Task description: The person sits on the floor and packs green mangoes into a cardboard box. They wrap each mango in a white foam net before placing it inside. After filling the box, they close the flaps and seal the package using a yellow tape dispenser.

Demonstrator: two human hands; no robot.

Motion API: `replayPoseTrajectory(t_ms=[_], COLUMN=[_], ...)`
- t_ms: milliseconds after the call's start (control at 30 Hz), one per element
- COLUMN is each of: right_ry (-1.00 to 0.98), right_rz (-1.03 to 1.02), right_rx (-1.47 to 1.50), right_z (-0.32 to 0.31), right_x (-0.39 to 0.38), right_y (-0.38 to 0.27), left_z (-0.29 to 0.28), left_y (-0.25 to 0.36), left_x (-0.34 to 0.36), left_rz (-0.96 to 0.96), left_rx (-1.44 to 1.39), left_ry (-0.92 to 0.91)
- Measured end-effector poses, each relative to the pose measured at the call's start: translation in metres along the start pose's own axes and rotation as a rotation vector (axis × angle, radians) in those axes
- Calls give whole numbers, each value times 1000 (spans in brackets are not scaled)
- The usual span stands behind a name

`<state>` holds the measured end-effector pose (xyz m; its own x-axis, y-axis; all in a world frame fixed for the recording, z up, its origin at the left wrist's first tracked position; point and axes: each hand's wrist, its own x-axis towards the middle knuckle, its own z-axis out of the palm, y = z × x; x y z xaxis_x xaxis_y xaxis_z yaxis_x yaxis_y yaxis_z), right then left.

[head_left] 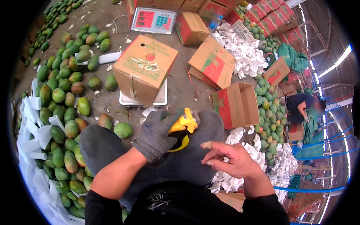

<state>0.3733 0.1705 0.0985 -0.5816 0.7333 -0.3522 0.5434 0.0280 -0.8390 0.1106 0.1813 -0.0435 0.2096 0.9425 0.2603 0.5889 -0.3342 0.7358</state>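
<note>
My left hand [153,133], in a grey glove, grips a yellow tape dispenser [184,122] over my lap. My bare right hand [221,159] hangs just right of it, fingers apart and slightly curled, holding nothing, with a pale wrap on the index finger. Beyond my knees a taped cardboard box [144,67] sits on a white-rimmed platform scale [161,96]. The scale's display unit [153,19], with a keypad, stands behind that box.
Green mangoes [60,93] and white foam sleeves [30,142] lie at left. At right are an open box [234,105], flattened cartons [210,62], crumpled paper [236,52], more mangoes [268,120] and a bent-over co-worker [300,108] in dark clothing. Stacked cartons [279,17] stand behind.
</note>
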Motion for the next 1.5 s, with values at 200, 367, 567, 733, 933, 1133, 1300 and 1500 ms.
replayPoseTrajectory(t_ms=[200, 367, 567, 733, 933, 1133, 1300, 1500], right_ry=[351, 453, 273, 195, -132, -62, 182, 893], right_rz=[-35, -156, -180, -113, -173, -232, -261, -431], right_rx=[64, 550, 822, 811, 992, 1132, 1281, 999], right_z=[4, 27, 66, 77, 81, 82, 31, -86], right_x=[17, 97, 147, 148, 145, 125, 103, 117], right_y=[37, 43, 47, 65, 78, 66, 43, 95], left_z=[-25, -24, -7, 13, 9, -4, -27, -57], left_y=[-22, -22, -27, -49, -61, -47, -61, -106], left_x=[17, 13, 14, 6, 5, 44, 24, 42], left_rz=[-195, -246, -309, -371, -320, -353, -10, -467], left_rx=[-532, -1202, -1407, -1464, -1232, -1329, -221, -396], left_ry=[-48, -95, -44, -85, -149, -63, 124, 740])
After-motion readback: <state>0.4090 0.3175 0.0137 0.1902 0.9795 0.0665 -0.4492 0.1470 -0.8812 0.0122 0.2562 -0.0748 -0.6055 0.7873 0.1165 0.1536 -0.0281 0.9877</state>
